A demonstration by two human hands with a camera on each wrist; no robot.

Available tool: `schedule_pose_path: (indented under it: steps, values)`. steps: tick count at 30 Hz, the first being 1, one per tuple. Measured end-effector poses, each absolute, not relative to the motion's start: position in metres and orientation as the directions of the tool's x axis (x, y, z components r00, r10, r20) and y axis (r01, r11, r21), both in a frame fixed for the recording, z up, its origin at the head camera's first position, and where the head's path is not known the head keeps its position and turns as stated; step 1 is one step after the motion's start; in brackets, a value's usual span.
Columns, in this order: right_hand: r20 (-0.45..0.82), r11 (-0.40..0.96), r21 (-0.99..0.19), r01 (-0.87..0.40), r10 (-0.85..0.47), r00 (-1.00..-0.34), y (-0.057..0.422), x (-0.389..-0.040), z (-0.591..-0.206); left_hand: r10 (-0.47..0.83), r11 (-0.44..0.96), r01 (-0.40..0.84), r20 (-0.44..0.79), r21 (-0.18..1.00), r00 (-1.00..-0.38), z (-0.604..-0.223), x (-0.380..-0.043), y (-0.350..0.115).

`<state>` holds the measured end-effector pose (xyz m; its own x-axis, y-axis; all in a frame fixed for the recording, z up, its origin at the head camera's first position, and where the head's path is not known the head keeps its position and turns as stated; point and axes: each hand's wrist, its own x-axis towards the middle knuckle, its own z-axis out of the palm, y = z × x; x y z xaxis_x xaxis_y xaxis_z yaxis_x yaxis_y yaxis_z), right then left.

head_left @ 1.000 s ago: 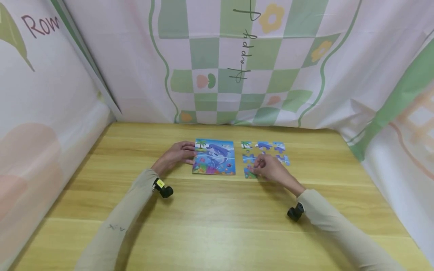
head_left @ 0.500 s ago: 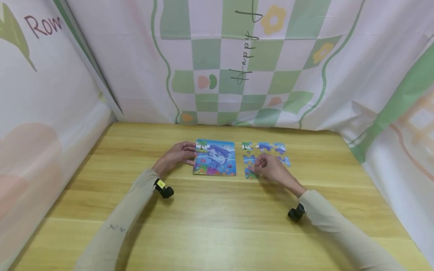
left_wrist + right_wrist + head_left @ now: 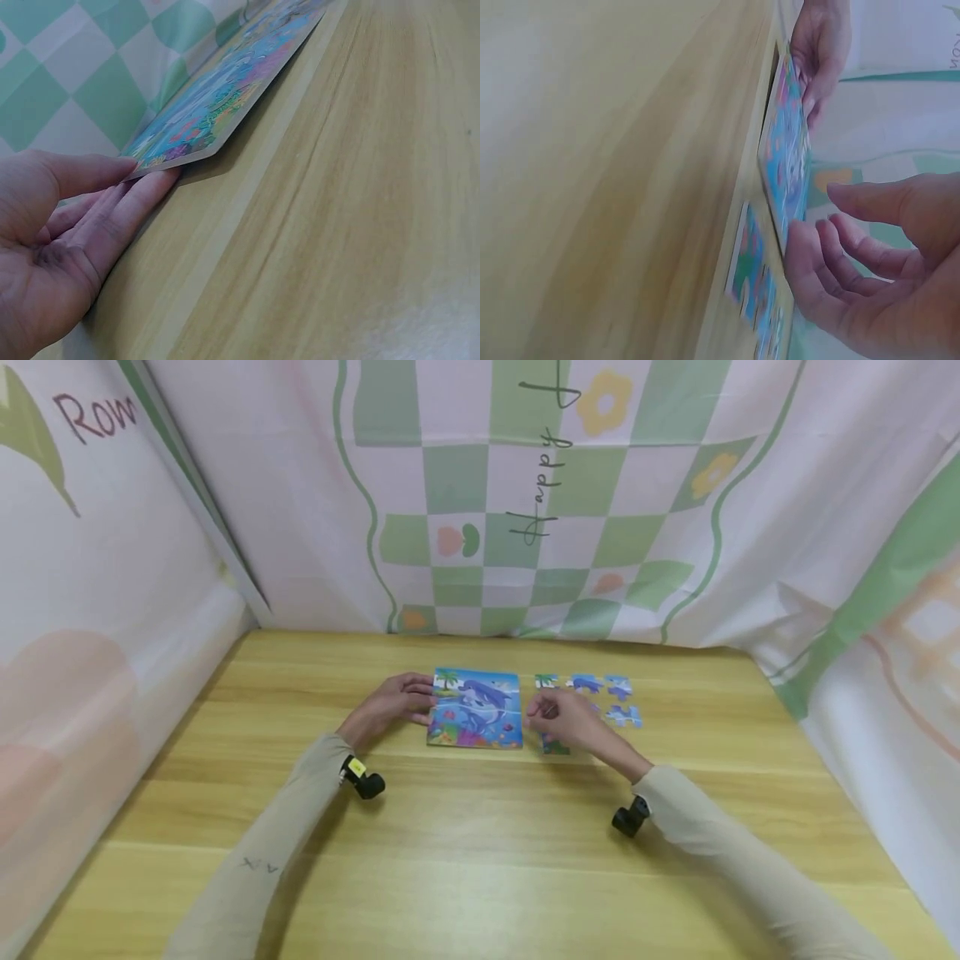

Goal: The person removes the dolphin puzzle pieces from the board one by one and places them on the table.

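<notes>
A flat square board with a dolphin picture (image 3: 476, 708) lies on the table, slightly lifted at its left side. My left hand (image 3: 388, 703) pinches that left edge, the thumb (image 3: 90, 172) on top and the fingers (image 3: 124, 221) underneath. Close to the board's right edge is my right hand (image 3: 566, 717), its fingers loosely bent. In the right wrist view a gap separates the thumb from the index finger, and nothing shows between them. Whether a fingertip touches the board I cannot tell. Loose jigsaw pieces (image 3: 619, 687) lie under and beyond the right hand, some of them hidden.
The wooden table (image 3: 465, 852) reaches toward me from the board. A patterned curtain (image 3: 517, 485) hangs along the table's back edge, with more cloth (image 3: 90, 610) at the left and right sides.
My right hand has moved left from over the jigsaw pieces to the board's right edge, uncovering pieces on the right. My left hand and the board have stayed put.
</notes>
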<state>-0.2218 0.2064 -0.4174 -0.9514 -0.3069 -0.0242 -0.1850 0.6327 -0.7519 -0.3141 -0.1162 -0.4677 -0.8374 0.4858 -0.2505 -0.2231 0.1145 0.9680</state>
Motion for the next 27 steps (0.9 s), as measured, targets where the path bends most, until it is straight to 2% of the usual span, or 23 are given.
schedule_pose_path:
  steps: [6,14,16,21,27]
  values:
    - [-0.068,0.606,-0.774,-0.181,-0.363,-0.929,0.186,-0.231,-0.414,0.491,0.106,-0.22,-0.244,0.97,-0.837,-0.469,-0.313,-0.114]
    - [-0.185,0.54,-0.839,-0.072,-0.407,-0.895,0.159,-0.252,-0.407,0.478,0.093,-0.226,-0.243,0.97,-0.844,-0.472,-0.314,-0.111]
    - [-0.224,0.562,-0.825,-0.061,-0.425,-0.877,0.152,-0.255,-0.408,0.481,0.086,-0.228,-0.241,0.97,-0.843,-0.473,-0.314,-0.111]
    - [-0.242,0.683,-0.715,-0.15,-0.442,-0.863,0.137,-0.256,-0.411,0.492,0.089,-0.225,-0.239,0.97,-0.837,-0.473,-0.316,-0.111]
    - [-0.224,0.689,-0.706,-0.163,-0.436,-0.872,0.125,-0.257,-0.413,0.494,0.101,-0.202,-0.225,0.974,-0.84,-0.471,-0.315,-0.117]
